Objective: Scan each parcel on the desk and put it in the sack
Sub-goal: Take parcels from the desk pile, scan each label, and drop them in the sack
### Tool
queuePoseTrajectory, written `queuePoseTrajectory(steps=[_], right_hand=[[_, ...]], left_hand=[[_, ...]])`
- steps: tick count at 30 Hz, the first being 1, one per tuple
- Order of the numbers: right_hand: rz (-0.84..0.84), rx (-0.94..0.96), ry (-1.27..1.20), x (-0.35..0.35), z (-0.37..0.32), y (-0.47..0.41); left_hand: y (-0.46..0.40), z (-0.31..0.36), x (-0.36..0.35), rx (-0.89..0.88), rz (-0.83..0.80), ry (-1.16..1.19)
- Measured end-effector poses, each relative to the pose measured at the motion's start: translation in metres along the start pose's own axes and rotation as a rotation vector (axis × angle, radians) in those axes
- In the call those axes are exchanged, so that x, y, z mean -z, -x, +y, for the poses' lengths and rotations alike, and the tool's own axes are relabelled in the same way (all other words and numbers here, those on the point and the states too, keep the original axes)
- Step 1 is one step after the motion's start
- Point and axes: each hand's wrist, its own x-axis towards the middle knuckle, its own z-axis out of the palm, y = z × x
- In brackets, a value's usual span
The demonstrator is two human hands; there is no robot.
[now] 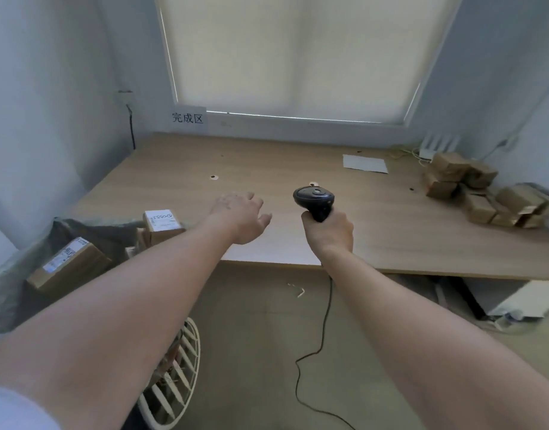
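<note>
From the head view I see my left hand (240,217) stretched out over the near part of the desk (267,156), palm down, fingers (262,202) relaxed and spread, holding nothing. I cannot tell whether it touches the wood or hangs just above it. My right hand (329,232) is closed around the handle of the black scanner (314,200), fingers clenched on it, with the scanner's head upright above the fist and facing away from me. Its cable (321,339) drops from under the hand and loops across the floor.

The unscanned parcels (481,193) sit in a loose brown heap at the desk's far right, well apart from both hands. At the left, below the desk edge, the dark sack (90,231) stands open with two labelled boxes in it: one box (163,226) near the desk corner, just beside my left forearm, and another box (70,263) lower and farther left.

A white sheet (364,163) lies on the desk toward the back right. A sign (187,118) with printed characters is fixed to the wall below the blind (291,54). A white slatted chair (177,373) shows beneath my left arm.
</note>
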Motion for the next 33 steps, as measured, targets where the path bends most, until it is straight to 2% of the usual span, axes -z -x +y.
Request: queuePoseTrajectory(steps=[4,14,25,33], right_hand=[[0.088,-0.041,-0.037,0.047,0.016,-0.001],[0.296,-0.097,-0.063,0.18,0.083,-0.047],[0.43,-0.098,-0.106,0.339,0.177,-0.139],[0.502,-0.159,-0.077,0.411,0.241,-0.217]], left_hand=[[-0.009,0.05,0.018,-0.099,0.022,-0.018],[-0.056,0.222,0.062,-0.33,0.102,-0.014],[-0.137,0.427,0.083,-0.474,0.153,0.054],[-0.223,0.538,0.075,-0.583,0.135,0.048]])
